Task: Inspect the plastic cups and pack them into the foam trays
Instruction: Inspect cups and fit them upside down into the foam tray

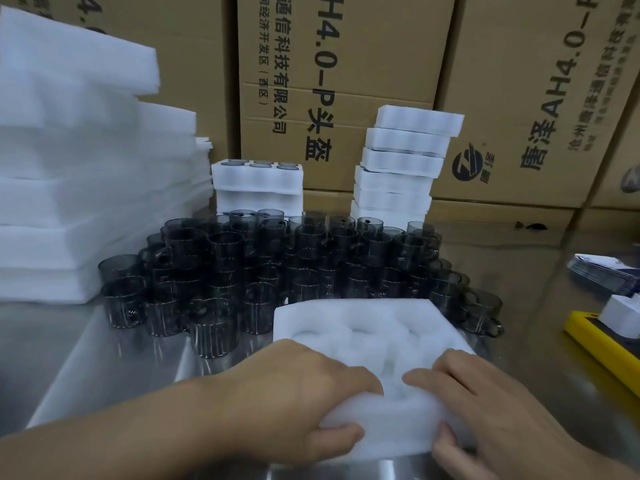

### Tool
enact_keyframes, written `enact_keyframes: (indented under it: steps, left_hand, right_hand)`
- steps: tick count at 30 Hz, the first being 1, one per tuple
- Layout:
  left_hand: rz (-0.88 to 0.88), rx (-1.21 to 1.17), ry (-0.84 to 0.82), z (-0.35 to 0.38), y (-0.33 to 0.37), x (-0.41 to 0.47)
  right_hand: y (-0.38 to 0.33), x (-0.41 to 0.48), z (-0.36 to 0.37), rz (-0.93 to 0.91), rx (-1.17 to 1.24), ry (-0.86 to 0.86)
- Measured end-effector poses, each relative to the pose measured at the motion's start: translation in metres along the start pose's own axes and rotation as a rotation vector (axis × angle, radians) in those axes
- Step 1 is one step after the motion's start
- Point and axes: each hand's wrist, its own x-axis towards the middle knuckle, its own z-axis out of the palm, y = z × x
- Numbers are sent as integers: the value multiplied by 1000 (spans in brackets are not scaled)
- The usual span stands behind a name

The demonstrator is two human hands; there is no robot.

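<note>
My left hand [301,400] and right hand [485,407] both pinch the near edge of the foam tray [360,323] — fingers curled over its top, thumbs against its front face. The tray lies on the steel tabletop [104,358], just in front of the crowd of smoky plastic cups [270,271] — more stacked trays [401,161] stand behind them.

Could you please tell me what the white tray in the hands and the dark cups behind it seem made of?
The white recessed tray looks like soft matte foam, its edges fuzzy and translucent. The smoky grey see-through cups look like glossy hard plastic, with sharp glints.
</note>
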Motion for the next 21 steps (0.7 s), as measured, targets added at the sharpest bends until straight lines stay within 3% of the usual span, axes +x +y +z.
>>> enact_keyframes:
  steps: [6, 11, 15, 17, 21]
  left_hand:
    - [-29, -27, -10, -2, -21, 4]
    - [-70, -102, 205, -10, -30, 17]
    - [-267, 24, 158, -6, -47, 55]
    - [-403, 72, 226, -9, -66, 73]
    - [-702, -177, 430, -7, -92, 96]
  right_hand:
    - [1, 10, 0, 18, 65, -21]
    - [11, 49, -11, 319, 404, 14]
    - [38, 102, 0, 513, 443, -94]
    - [53, 125, 10, 578, 416, -202]
    - [67, 159, 38, 685, 512, -228]
